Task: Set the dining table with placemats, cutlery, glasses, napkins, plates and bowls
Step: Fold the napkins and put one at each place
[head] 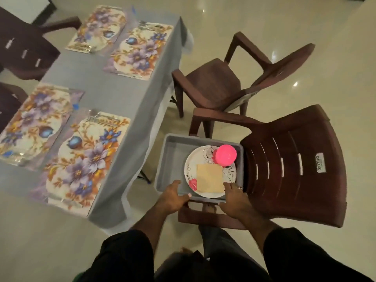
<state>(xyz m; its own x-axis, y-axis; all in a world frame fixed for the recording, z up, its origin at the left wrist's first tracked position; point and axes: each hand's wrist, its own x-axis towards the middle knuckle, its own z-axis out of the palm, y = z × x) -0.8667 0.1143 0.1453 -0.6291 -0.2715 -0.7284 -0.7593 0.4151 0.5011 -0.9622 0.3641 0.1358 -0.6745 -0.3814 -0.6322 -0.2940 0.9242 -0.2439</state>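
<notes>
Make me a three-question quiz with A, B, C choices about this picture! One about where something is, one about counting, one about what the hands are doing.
1. Where does the round pink plastic bowl sit?
A. On the grey tablecloth
B. On the white floral plate inside the grey rectangular tray
C. On the floor

2. How many floral placemats lie on the table?
A. Two
B. Six
C. Four

3. What are the two hands doing?
A. The left hand and the right hand are at the tray's near rim
B. Both carry a fork
C. Both lift a chair

Answers:
1. B, the bowl rests on the plate's far edge, beside the tan square napkin.
2. C, one nearest, one at far left, two farther away.
3. A, the fingers of both curl over the near rim.
</notes>
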